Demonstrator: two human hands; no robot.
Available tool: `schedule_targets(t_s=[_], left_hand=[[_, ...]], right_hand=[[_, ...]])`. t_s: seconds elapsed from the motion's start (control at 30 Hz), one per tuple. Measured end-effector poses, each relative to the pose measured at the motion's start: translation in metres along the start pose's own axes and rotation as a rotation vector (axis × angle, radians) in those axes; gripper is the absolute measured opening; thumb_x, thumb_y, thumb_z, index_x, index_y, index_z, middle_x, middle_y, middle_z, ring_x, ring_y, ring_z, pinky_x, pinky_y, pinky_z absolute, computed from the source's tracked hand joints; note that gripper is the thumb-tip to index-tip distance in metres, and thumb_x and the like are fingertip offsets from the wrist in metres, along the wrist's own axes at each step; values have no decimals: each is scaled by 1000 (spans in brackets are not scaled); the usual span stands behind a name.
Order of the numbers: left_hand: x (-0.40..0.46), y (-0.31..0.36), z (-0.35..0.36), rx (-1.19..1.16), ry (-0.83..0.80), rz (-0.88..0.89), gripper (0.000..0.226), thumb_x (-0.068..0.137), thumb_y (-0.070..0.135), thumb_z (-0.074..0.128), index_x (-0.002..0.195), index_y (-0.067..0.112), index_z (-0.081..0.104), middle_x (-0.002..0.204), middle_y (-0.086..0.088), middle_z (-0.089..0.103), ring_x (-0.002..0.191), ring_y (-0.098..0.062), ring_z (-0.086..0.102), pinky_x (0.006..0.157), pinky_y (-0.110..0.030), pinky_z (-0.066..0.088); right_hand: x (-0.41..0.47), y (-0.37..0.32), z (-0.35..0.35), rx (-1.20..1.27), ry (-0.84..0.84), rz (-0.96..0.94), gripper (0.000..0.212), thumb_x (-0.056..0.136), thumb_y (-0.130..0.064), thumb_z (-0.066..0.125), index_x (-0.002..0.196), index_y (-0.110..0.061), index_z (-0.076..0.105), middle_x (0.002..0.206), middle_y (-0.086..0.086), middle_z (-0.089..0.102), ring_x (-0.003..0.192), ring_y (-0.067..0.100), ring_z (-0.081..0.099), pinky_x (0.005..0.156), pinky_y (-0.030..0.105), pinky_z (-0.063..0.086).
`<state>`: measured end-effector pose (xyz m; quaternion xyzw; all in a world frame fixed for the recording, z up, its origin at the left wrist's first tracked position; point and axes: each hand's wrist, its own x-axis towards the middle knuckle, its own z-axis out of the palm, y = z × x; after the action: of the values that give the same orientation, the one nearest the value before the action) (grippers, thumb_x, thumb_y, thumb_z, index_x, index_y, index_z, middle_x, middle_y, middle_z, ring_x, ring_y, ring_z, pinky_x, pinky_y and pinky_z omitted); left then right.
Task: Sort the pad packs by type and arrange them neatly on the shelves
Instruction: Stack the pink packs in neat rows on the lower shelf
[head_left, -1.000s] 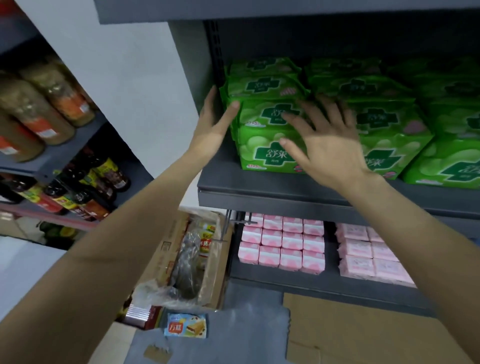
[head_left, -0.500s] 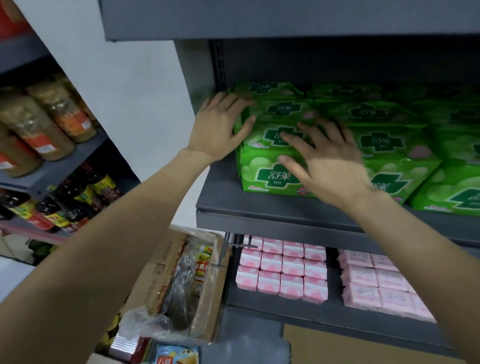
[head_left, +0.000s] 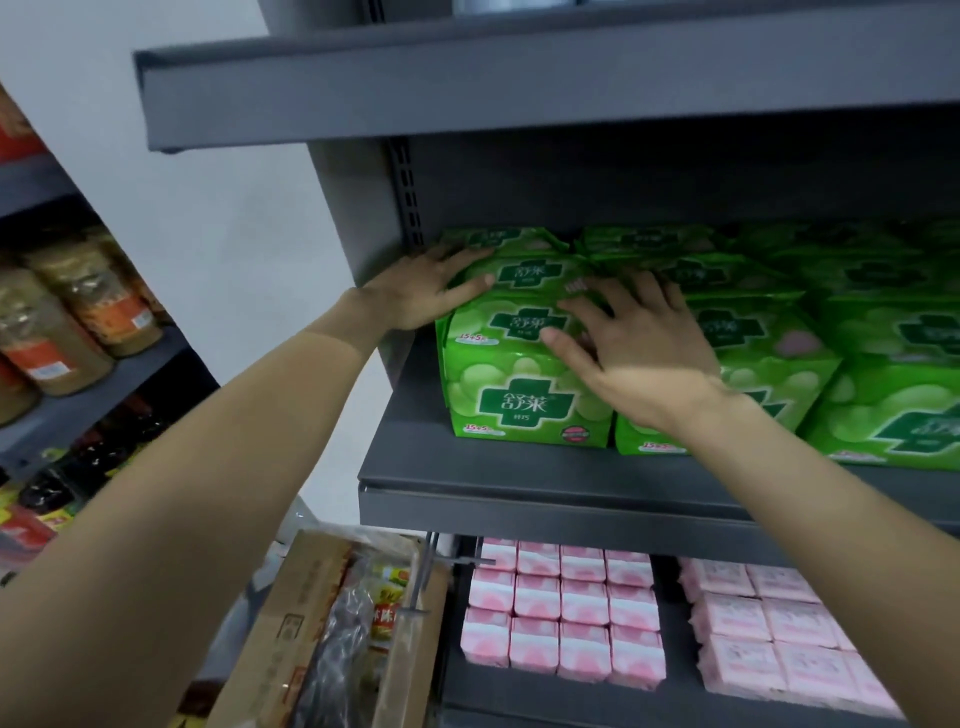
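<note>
Left hand (head_left: 421, 291) slid further onto green packs (head_left: 524, 374); cardboard box (head_left: 296, 639) below.

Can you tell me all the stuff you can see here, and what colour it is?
green pad packs: many, exact count unclear, green, rows on the middle shelf
pink pad packs: many, pink and white, two groups on the lower shelf
shelves: several, dark grey, centre and right
jars: a few, brownish with orange labels, left rack
bottles: several, dark, blurred, lower left rack
cardboard box: one, brown, holding bagged goods, bottom left
left hand: flat against the left side of the green stack
right hand: fingers spread on the green packs' tops
</note>
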<state>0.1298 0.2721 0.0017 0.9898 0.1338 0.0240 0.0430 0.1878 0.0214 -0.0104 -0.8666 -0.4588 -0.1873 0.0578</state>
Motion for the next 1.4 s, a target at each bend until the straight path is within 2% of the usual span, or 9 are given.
schedule_targets(t_s=[0.23,0.37,0.53,0.7,0.87,0.93,1.03,1.2,1.4], left_hand=[[8,16,-11,-141,-23,34,54,97,58,26,148,42,23,156,-1,27,141,-23,29,113,-28,21],[10,30,-7,-210,-35,43,54,96,61,26,147,44,24,157,3,25,142,-21,26,116,-30,18],[9,37,-15,-30,-97,25,58,93,66,25,147,48,15,158,1,21,142,-24,26,114,-33,22],[-22,75,-19,80,-3,129,71,84,77,20,147,44,23,156,4,26,142,-23,26,113,-38,22],[-61,113,-8,167,-48,200,100,65,88,41,148,47,3,160,6,9,146,-24,11,116,-51,11],[-66,113,7,246,-18,206,111,62,82,57,148,46,-3,161,5,3,146,-28,7,116,-57,9],[-57,108,20,252,93,216,110,64,72,67,150,43,5,160,4,9,145,-31,13,115,-53,15],[-38,100,19,284,138,322,108,65,73,67,151,37,12,159,4,18,144,-29,21,114,-48,21],[-52,110,22,191,124,229,102,65,83,52,149,44,10,160,10,11,147,-22,11,118,-46,9]], right_hand=[[4,1,3,-1,18,-34,83,83,-65,-2,130,-24,53,140,2,47,134,32,31,110,48,21],[7,-1,6,-14,5,-29,81,83,-62,-4,131,-25,49,138,4,50,127,34,39,110,50,23],[9,0,7,-1,13,-45,77,87,-61,1,127,-22,54,131,7,55,120,33,46,105,46,29],[-11,16,2,17,269,-98,64,93,-60,30,115,-11,65,115,13,65,106,36,57,90,45,42],[-58,61,-9,-96,207,22,91,72,-79,46,136,-14,48,132,20,51,119,45,47,105,64,28],[-72,74,-5,-124,93,8,102,57,-72,66,140,-18,43,137,24,45,124,51,39,102,72,22],[-73,79,8,-193,-15,13,114,43,-54,87,142,-23,39,136,24,44,125,52,39,100,75,22],[-59,72,20,-253,7,122,111,47,-52,87,141,-23,34,134,26,45,122,53,42,97,74,25],[-79,78,9,-122,93,147,102,59,-57,79,144,-28,31,146,22,34,138,47,23,99,77,3]])
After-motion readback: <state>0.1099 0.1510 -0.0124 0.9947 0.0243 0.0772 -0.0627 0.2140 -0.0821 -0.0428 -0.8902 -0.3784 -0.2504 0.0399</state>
